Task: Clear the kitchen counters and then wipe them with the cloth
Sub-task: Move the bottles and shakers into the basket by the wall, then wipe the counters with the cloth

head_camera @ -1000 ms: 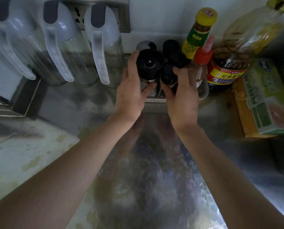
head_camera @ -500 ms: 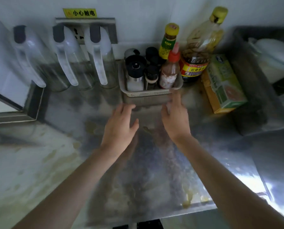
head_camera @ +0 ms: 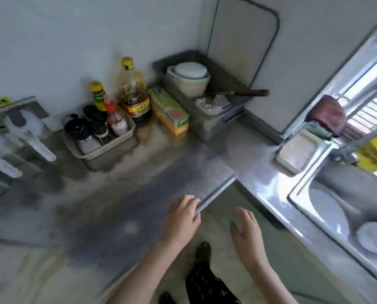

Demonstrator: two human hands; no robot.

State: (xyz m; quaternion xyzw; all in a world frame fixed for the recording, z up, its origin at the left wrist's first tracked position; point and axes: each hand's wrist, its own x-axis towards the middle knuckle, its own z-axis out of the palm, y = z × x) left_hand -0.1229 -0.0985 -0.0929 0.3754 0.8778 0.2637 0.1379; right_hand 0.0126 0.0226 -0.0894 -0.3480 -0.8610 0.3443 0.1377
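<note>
Shiny steel is what the worktop [head_camera: 121, 207] is made of, and it has brown, sticky-looking marks on it. The head view shows a pale basket [head_camera: 108, 153] of small jars and bottles at the back, by the wall. A second ago both hands were on the jars in that basket. Now they are well away from it, out in front and to the right. The left hand [head_camera: 182, 220] touches the front edge of the worktop with loose fingers, and its grip holds nothing. The right hand [head_camera: 245, 229] hangs in the air past that edge, further right of the basket, with its fingers spread. Its grip is empty too.

Just right of the basket stand a big oil bottle [head_camera: 132, 91] and a green and yellow box [head_camera: 170, 110]. Further right is a grey tub [head_camera: 209, 128] with a bowl [head_camera: 192, 84] inside. Left of the basket are see-through jugs [head_camera: 29, 137], blurry here.

The cloth [head_camera: 328, 115] is dark pink. It hangs far to the right of the basket, up by the sink [head_camera: 299, 191], and no hand is near it.

The view has turned from the basket to the sink side. I think the tidying of the basket is done and the cloth comes next. The hands must reach a long way to get it. The wiping has not begun, so much of the job is left.
</note>
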